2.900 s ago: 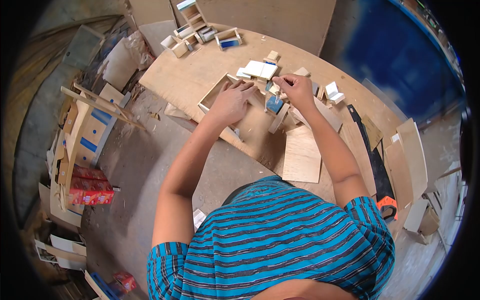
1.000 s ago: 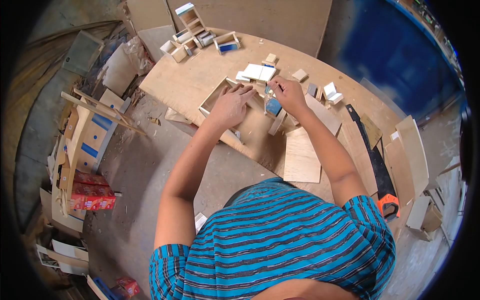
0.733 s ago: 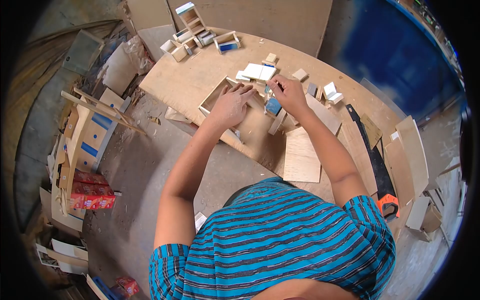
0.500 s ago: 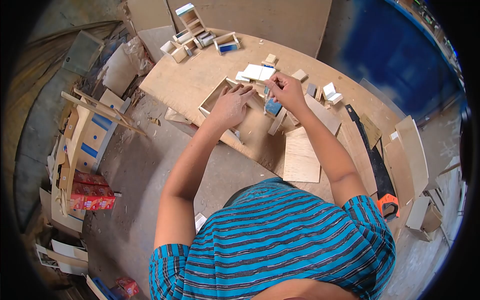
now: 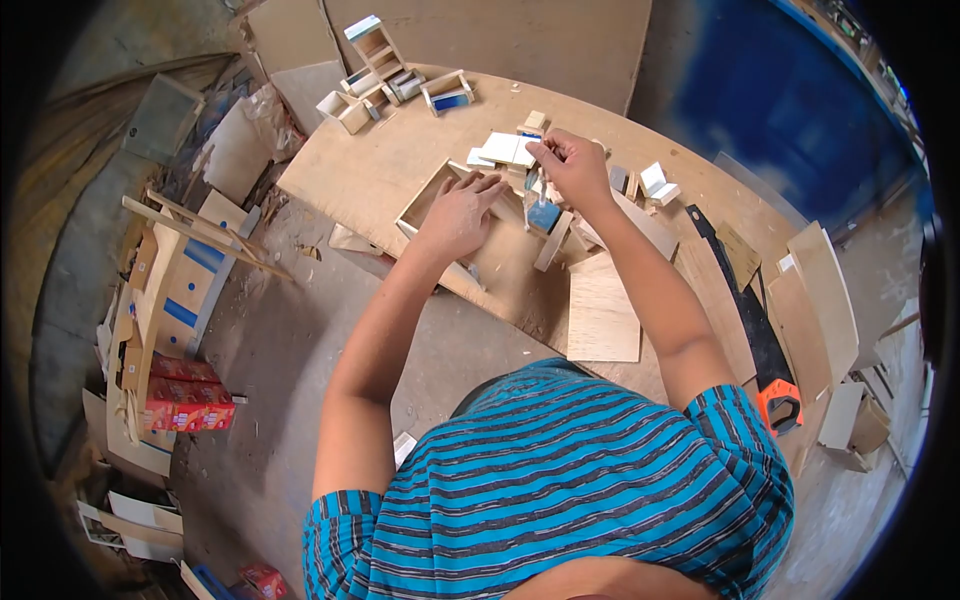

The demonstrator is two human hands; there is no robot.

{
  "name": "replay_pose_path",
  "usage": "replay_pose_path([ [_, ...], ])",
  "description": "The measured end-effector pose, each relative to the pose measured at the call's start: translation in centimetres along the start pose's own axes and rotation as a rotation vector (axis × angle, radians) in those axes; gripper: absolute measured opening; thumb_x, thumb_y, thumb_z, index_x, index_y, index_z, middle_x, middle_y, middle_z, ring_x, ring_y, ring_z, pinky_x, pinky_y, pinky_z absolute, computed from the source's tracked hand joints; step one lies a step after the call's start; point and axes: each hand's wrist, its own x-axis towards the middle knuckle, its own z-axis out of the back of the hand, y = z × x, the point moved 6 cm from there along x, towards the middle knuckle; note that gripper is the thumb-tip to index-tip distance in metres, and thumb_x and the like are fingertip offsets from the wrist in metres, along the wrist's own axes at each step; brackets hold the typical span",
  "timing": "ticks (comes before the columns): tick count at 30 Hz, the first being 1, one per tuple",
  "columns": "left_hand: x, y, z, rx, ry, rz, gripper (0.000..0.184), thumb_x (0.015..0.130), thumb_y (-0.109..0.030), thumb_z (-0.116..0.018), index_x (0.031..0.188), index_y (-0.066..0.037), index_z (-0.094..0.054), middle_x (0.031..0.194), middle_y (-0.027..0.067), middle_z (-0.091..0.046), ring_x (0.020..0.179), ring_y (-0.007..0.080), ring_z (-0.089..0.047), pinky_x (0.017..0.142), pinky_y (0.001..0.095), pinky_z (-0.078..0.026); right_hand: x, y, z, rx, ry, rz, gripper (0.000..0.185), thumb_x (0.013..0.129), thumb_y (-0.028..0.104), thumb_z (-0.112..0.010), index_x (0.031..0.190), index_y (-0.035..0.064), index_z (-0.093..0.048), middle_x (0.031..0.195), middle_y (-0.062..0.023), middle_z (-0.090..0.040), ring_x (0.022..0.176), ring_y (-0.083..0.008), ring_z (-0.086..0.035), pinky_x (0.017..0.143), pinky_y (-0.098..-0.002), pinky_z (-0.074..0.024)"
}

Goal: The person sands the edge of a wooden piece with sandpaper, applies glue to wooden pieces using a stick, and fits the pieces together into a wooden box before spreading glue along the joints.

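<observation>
My left hand [image 5: 462,214] lies with its fingers spread over the right part of a shallow wooden frame [image 5: 418,205], touching it; nothing shows in its grasp. Up and to the right, my right hand [image 5: 572,168] has thumb and index finger pinched together, and what they hold is too small to make out. Below the pinch stands a blue block [image 5: 543,214], with a thin pale piece rising above it. White rectangular pieces [image 5: 506,149] lie just left of the right fingertips. A narrow wood strip [image 5: 553,241] leans beside the blue block.
Small wooden assemblies [image 5: 377,60] stand at the worktable's far left. A plywood sheet [image 5: 603,310] lies near the front edge. On the right is a saw with an orange handle [image 5: 779,407], with a white angled piece [image 5: 657,183] beyond it. Red boxes [image 5: 188,394] are at left.
My right hand has lifted and moved slightly away from the blue block, its fingertips still pinched. My left hand stays on the frame. The whole view has shifted a little.
</observation>
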Motion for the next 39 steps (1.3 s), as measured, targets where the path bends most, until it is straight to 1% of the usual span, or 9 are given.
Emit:
replay_pose_path([
  [1,0.0,0.0,0.0,0.0,0.0,0.003,0.058,0.08,-0.002,-0.054,0.137,-0.012,-0.051,0.145,0.0083,-0.048,0.137,0.0338,-0.039,0.111,0.0532,-0.031,-0.1,-0.3,0.1,-0.066,-0.013,0.015,0.03,0.086,0.026,-0.072,0.073,0.0011,-0.062,0.053,-0.0006,-0.053,0.049,-0.0057,-0.044,0.046,-0.0254,-0.0351],
  [4,0.0,0.0,0.0,0.0,0.001,0.004,0.058,0.08,-0.002,-0.054,0.137,-0.012,-0.051,0.145,0.0083,-0.048,0.137,0.0337,-0.039,0.112,0.0533,-0.031,-0.7,-1.2,0.2,-0.1,-0.057,-0.02,0.037,0.082,0.03,-0.075,0.067,0.0005,-0.058,0.05,-0.0023,-0.049,0.048,-0.0082,-0.041,0.047,-0.0283,-0.0338],
  [7,-0.1,0.1,-0.1,-0.001,0.0,0.006,0.058,0.08,-0.002,-0.054,0.137,-0.012,-0.051,0.145,0.0084,-0.048,0.137,0.0334,-0.039,0.112,0.0536,-0.031,-1.1,-2.2,-0.2,-0.108,-0.106,-0.014,0.039,0.081,0.03,-0.075,0.066,0.0006,-0.055,0.05,-0.0037,-0.048,0.048,-0.0093,-0.041,0.047,-0.0295,-0.0351],
  [10,-0.1,-0.1,0.1,-0.007,0.001,0.009,0.058,0.08,-0.002,-0.054,0.137,-0.012,-0.051,0.145,0.0084,-0.048,0.137,0.0329,-0.039,0.112,0.0539,-0.031,-1.2,-3.2,-1.0,-0.096,-0.1,-0.05,0.026,0.079,0.026,-0.072,0.073,0.0014,-0.065,0.054,-0.0107,-0.056,0.047,-0.0216,-0.052,0.05,-0.0347,-0.0409],
  [16,-0.1,0.0,0.1,-0.011,0.002,0.008,0.057,0.08,-0.002,-0.054,0.136,-0.011,-0.051,0.145,0.008,-0.048,0.137,0.0319,-0.039,0.112,0.0539,-0.031,-1.3,-4.8,-2.0,-0.205,-0.131,-0.063,0.02,0.079,0.021,-0.069,0.077,0.0012,-0.067,0.059,-0.0141,-0.061,0.054,-0.0273,-0.061,0.054,-0.0377,-0.0455],
  [25,-0.2,0.0,0.0,-0.014,-0.006,-0.006,0.056,0.08,-0.003,-0.054,0.136,-0.011,-0.052,0.144,0.0079,-0.048,0.137,0.0317,-0.039,0.112,0.0535,-0.031,-1.2,-5.5,-2.6,-0.098,-0.139,-0.101,0.021,0.079,0.02,-0.068,0.073,0.0001,-0.065,0.06,-0.0137,-0.062,0.053,-0.0236,-0.061,0.053,-0.0349,-0.0456],
  [28,-0.2,0.0,0.1,-0.016,0.002,-0.003,0.057,0.08,-0.003,-0.054,0.136,-0.011,-0.052,0.145,0.0082,-0.048,0.137,0.0321,-0.039,0.112,0.0534,-0.03,-1.3,-5.9,-3.0,-0.024,-0.082,-0.174,0.021,0.079,0.02,-0.067,0.076,-0.0001,-0.068,0.062,-0.014,-0.064,0.054,-0.0222,-0.062,0.054,-0.0342,-0.0465],
  [31,-0.1,0.2,-0.2,-0.008,-0.001,-0.006,0.058,0.08,-0.003,-0.054,0.137,-0.011,-0.051,0.145,0.0082,-0.047,0.137,0.0326,-0.038,0.113,0.0534,-0.03,-1.4,-5.9,-3.6,0.029,-0.054,-0.145,0.021,0.081,0.021,-0.064,0.081,0.0002,-0.07,0.064,-0.0159,-0.064,0.056,-0.0222,-0.063,0.056,-0.0339,-0.0474],
  [39,0.0,0.3,-0.4,0.002,-0.001,-0.011,0.059,0.079,-0.002,-0.054,0.137,-0.012,-0.05,0.146,0.008,-0.047,0.137,0.0331,-0.038,0.113,0.0534,-0.03,-1.5,-3.9,-3.5,-0.05,0.044,-0.053,0.026,0.087,0.025,-0.062,0.086,0.0004,-0.07,0.069,-0.0212,-0.062,0.057,-0.0289,-0.061,0.056,-0.0369,-0.0466],
])
